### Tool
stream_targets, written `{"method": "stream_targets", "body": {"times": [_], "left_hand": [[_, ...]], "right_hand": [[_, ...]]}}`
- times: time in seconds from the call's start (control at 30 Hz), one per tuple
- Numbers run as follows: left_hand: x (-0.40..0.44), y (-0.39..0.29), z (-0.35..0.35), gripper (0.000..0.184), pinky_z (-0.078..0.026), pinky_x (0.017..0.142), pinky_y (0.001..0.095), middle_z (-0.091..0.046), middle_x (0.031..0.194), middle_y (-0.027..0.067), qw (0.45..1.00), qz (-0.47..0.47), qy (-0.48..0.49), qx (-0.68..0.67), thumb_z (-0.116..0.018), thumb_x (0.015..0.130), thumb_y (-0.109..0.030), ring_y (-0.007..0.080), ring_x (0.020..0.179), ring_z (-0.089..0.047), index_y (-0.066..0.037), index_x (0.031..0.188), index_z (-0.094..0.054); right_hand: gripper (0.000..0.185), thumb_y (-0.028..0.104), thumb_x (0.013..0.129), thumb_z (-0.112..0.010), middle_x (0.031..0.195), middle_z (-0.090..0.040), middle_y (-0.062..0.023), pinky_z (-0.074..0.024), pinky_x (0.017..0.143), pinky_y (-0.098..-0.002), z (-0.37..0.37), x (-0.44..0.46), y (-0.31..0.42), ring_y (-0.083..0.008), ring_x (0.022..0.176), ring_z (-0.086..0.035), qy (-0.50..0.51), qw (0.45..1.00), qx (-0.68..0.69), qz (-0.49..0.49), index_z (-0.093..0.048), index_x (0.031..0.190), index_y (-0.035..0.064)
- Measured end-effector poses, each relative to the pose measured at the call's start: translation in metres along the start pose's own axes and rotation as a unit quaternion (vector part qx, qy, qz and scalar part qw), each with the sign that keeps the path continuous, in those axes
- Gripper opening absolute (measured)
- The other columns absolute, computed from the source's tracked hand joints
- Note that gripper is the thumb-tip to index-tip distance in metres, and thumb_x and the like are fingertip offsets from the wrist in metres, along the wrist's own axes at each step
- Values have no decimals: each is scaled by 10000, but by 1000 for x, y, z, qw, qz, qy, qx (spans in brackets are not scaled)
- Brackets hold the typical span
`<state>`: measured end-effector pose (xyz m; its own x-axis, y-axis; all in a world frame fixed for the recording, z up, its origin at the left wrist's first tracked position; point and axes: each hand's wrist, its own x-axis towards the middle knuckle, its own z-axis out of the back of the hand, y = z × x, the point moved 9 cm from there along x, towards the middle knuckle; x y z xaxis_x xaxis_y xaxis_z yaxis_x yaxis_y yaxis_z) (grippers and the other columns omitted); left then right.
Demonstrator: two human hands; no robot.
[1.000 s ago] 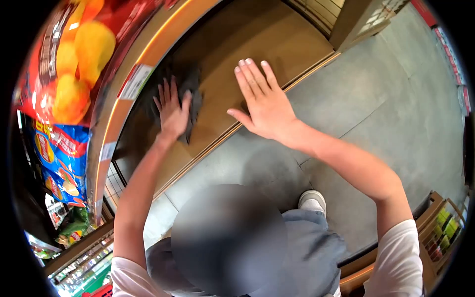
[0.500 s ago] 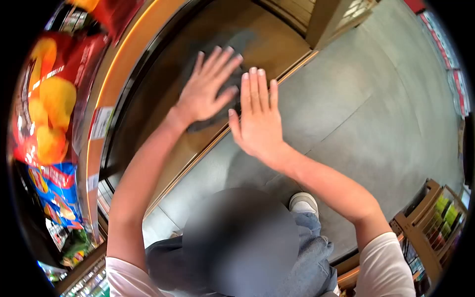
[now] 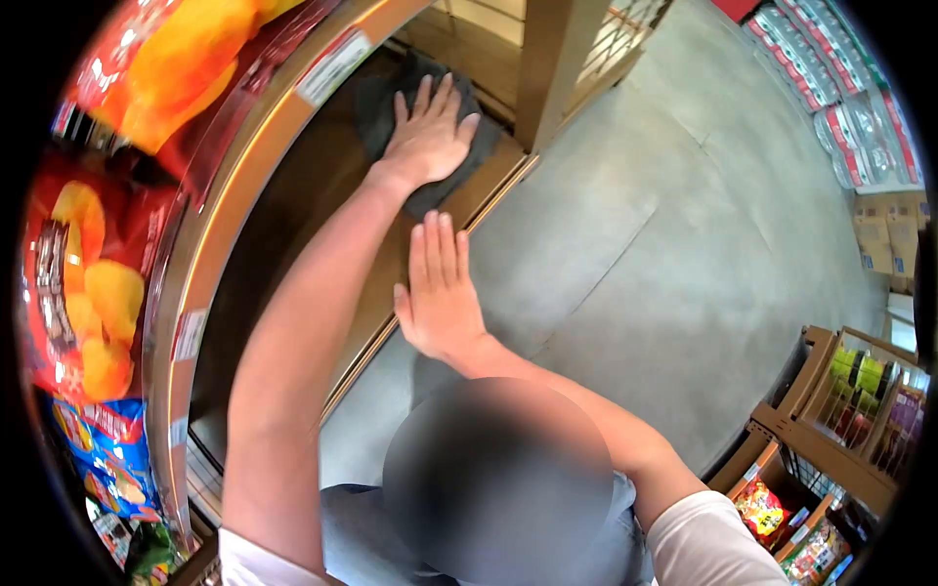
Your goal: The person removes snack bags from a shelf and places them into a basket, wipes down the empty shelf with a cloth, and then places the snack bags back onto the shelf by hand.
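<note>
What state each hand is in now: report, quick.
Left hand: open, fingers spread, palm down on dark cloth.
Right hand: open, fingers extended, by the shelf board; contact can't be told.

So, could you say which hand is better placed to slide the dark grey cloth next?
Probably the left hand: it lies spread on the cloth, while the right hand is off it.

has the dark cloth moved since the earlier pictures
Yes, the dark cloth has moved along the brown shelf board toward the corner post and now lies much closer to it.
</note>
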<state>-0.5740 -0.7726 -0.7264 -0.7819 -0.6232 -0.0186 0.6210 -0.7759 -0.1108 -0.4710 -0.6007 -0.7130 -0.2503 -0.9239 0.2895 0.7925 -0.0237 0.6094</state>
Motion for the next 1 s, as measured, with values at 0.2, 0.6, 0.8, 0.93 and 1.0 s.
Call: {"method": "stream_targets", "body": {"times": [0.2, 0.6, 0.8, 0.93, 1.0], "left_hand": [[-60, -29, 1, 515, -108, 1173, 513, -268, 1542, 104, 979, -199, -28, 37, -332, 1009, -384, 290, 1452, -150, -12, 1318, -508], [-140, -28, 14, 411, -81, 1204, 481, -283, 1542, 60, 954, -296, 55, -3, -482, 940, -315, 240, 1450, -179, -68, 1257, -569], [-85, -39, -5, 429, -129, 1194, 489, -304, 1531, 27, 962, -260, -81, -28, -459, 974, -325, 223, 1440, -209, -119, 1349, -495], [-72, -43, 7, 398, -115, 1196, 489, -308, 1531, -5, 978, -170, -106, -57, -415, 1000, -344, 212, 1440, -207, -209, 1366, -494], [-65, -40, 4, 407, -73, 1196, 507, -294, 1541, -3, 982, -105, -11, -157, -443, 987, -347, 219, 1447, -189, -203, 1361, -514]], "right_hand": [[735, 224, 879, -505, 1498, -164, -335, -78, 1158, -561, 1, 2, -4, -467, 1423, -105, -3, 1000, 28, 6, -180, 1420, -154], [743, 224, 871, -557, 1526, -202, -251, -93, 1152, -567, -7, -8, -11, -415, 1435, -135, -133, 986, 78, 69, -209, 1454, -77], [746, 199, 886, -487, 1515, -69, -350, -9, 1147, -576, -24, -10, -5, -490, 1425, -11, -80, 993, 54, 74, -123, 1443, -138], [758, 204, 910, -458, 1491, -18, -401, -3, 1139, -591, -12, -9, -5, -538, 1403, 23, -107, 990, 50, 79, -49, 1446, -144], [753, 225, 929, -434, 1505, -5, -379, 6, 1137, -592, -6, -4, -3, -518, 1414, 31, -111, 989, 74, 55, -31, 1447, -144]]}}
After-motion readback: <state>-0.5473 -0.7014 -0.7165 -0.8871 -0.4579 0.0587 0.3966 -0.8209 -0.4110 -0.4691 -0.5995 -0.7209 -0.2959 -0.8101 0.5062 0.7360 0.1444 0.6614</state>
